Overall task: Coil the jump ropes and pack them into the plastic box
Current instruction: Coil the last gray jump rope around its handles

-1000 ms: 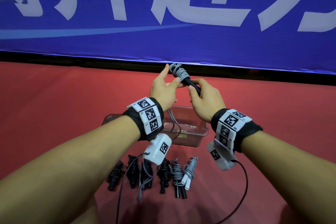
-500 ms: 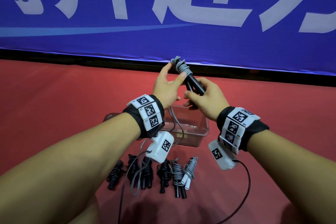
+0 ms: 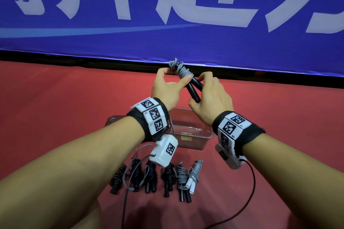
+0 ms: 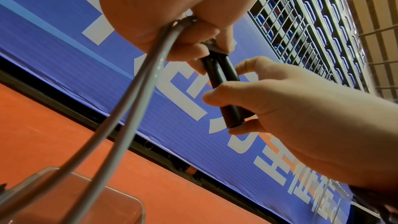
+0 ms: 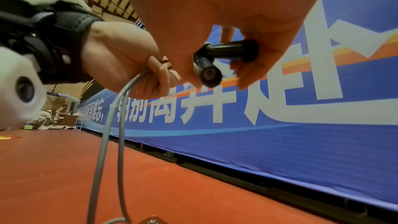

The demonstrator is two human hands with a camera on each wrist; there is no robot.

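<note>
I hold a jump rope in the air above the clear plastic box. Its two black handles lie side by side, and my right hand grips them. Grey cord is wound round the handles' top end. My left hand pinches that wound cord with thumb and fingers. A doubled grey strand hangs from the left hand down toward the box. From the right wrist the black handle ends show in the right hand's fingers, the cord dropping beside them.
Several coiled ropes, black and grey, lie in a row on the red floor in front of the box. A blue banner runs along the far side. Black sensor cables trail from both wrists.
Both hands have risen slightly with the rope. More grey cord is wound at the handles' top, and the left hand has shifted round it.
</note>
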